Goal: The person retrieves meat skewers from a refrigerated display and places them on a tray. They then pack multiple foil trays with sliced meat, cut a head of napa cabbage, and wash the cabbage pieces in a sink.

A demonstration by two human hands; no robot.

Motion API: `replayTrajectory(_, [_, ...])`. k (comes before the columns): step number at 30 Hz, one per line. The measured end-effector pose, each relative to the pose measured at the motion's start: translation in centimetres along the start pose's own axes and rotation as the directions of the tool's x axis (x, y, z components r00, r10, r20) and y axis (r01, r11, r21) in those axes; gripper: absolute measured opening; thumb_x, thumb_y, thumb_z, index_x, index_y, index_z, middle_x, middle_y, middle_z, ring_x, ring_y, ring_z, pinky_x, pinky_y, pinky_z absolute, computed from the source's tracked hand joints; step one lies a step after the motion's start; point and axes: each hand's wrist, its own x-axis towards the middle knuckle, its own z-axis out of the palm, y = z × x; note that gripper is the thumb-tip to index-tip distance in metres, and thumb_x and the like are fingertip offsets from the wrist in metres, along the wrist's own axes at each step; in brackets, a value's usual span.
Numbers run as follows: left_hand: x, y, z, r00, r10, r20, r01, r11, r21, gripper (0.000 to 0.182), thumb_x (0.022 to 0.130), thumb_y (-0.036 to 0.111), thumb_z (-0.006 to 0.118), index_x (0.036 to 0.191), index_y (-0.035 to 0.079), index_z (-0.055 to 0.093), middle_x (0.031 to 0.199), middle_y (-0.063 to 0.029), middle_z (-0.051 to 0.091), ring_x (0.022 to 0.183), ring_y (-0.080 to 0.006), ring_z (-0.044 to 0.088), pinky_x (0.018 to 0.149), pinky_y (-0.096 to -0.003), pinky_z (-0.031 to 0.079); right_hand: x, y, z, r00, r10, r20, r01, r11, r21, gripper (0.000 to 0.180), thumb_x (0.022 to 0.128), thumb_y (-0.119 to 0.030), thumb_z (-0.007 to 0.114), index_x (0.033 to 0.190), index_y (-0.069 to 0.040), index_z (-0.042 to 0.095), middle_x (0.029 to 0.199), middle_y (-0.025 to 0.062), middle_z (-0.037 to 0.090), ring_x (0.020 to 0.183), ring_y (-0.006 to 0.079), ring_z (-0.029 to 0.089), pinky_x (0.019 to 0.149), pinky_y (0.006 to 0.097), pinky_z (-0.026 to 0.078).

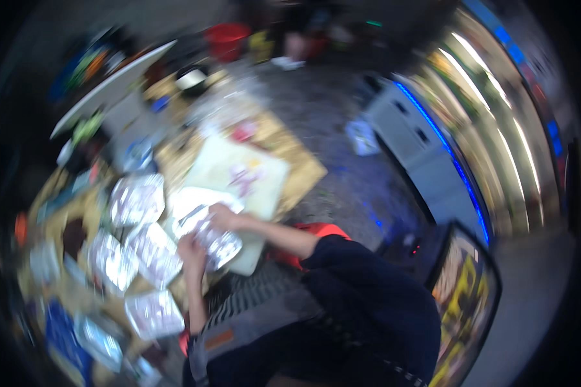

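Observation:
A shiny film-wrapped tray (pixel 220 249) lies in front of me at the near-left side of a white cutting board (pixel 271 169). My left hand (pixel 192 249) grips its left edge. With curled fingers, my right hand (pixel 224 217) holds the wrapping on its top; blur hides the exact fingertips. A bright white sheet or tray (pixel 210 196) shows just beyond my hands. Purplish sliced pieces (pixel 242 179) lie on the board. To the left are several more wrapped trays, including one at the back (pixel 138 199) and one near my left forearm (pixel 155 314).
The wooden table (pixel 302 167) ends at a corner on the right. Crumpled clear plastic (pixel 230 104) and a dark round container (pixel 192 80) sit at its far side. A blue-lit refrigerated display case (pixel 431 159) stands to the right. A red bucket (pixel 227 41) is beyond.

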Motion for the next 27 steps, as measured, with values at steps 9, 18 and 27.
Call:
replayTrajectory(9, [1.4, 0.2, 1.8, 0.946, -0.130, 0.297, 0.314, 0.600, -0.736, 0.037, 0.082, 0.002, 0.053, 0.116, -0.008, 0.045, 0.101, -0.0116, 0.056, 0.086, -0.0140, 0.054, 0.071, -0.0248, 0.045, -2.5, -6.8, -3.2, 0.929, 0.343, 0.143, -0.367, 0.792, 0.488, 0.025, 0.079, -0.009, 0.051, 0.088, 0.012, 0.041, 0.065, 0.0210, 0.056, 0.042, 0.0246, 0.056, 0.033, 0.0322, 0.044])
replayTrajectory(18, [2.2, -0.1, 2.2, 0.963, -0.160, 0.219, 0.268, 0.687, -0.675, 0.028, 0.076, -0.003, 0.054, 0.104, -0.005, 0.053, 0.084, -0.0058, 0.056, 0.072, -0.0110, 0.051, 0.062, -0.0218, 0.042, -3.3, -4.8, -2.2, 0.964, 0.265, -0.015, -0.256, 0.943, 0.211, 0.018, 0.081, -0.012, 0.042, 0.088, 0.005, 0.046, 0.075, 0.0239, 0.056, 0.072, 0.0366, 0.057, 0.063, 0.0439, 0.044])
replayTrajectory(27, [2.9, -2.6, 1.1, 0.996, -0.087, 0.008, 0.083, 0.916, -0.392, 0.041, 0.075, 0.000, 0.053, 0.115, -0.007, 0.048, 0.099, -0.0151, 0.057, 0.077, -0.0169, 0.055, 0.065, -0.0258, 0.044, -2.7, -4.9, -1.9, 0.972, 0.233, -0.030, -0.226, 0.963, 0.146, 0.018, 0.074, -0.012, 0.050, 0.080, 0.005, 0.053, 0.082, 0.0248, 0.056, 0.084, 0.0394, 0.053, 0.076, 0.0457, 0.041])
